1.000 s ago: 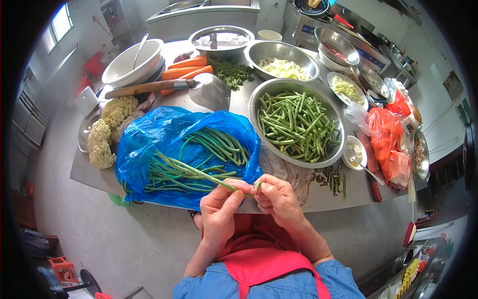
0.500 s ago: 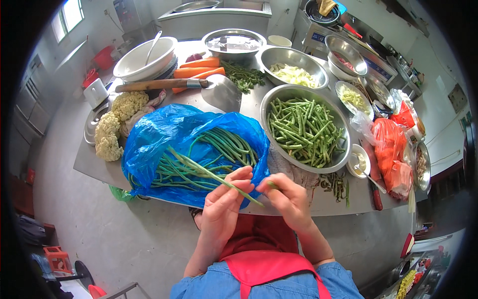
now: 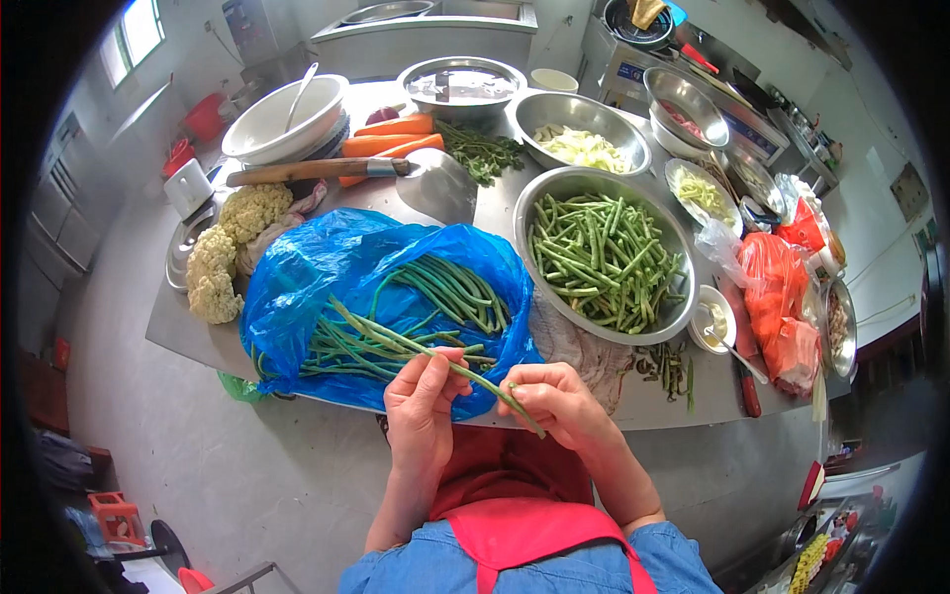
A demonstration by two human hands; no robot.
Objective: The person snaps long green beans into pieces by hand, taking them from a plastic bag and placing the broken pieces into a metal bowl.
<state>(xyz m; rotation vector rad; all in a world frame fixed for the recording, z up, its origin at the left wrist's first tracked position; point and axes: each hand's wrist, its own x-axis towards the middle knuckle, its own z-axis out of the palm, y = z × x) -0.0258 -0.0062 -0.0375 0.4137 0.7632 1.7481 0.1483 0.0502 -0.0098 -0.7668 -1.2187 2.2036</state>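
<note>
My left hand [image 3: 427, 396] is closed around a few long green beans [image 3: 381, 332], which slant from the bag down past my fingers. Their lower end passes just below the fingertips of my right hand [image 3: 552, 404]. That hand is pinched, with a short green bean piece [image 3: 512, 387] showing at its fingertips. Beneath the beans, an opened blue plastic bag [image 3: 282, 287] holds many more long beans. To its right stands a wide steel bowl [image 3: 527, 230] full of short-cut green beans [image 3: 609, 257].
Cauliflower [image 3: 211, 272], a wooden-handled cleaver [image 3: 440, 188] and carrots [image 3: 396, 126] lie behind the bag. Right of the bowl are a small white bowl [image 3: 711, 335] with a spoon, a red-handled knife [image 3: 749, 396] and red plastic bags [image 3: 774, 287]. Bean scraps [image 3: 668, 371] lie near the table edge.
The right hand has moved slightly left and down, close to the lower end of the held beans. The left fingers, earlier stretched, have curled around the beans.
</note>
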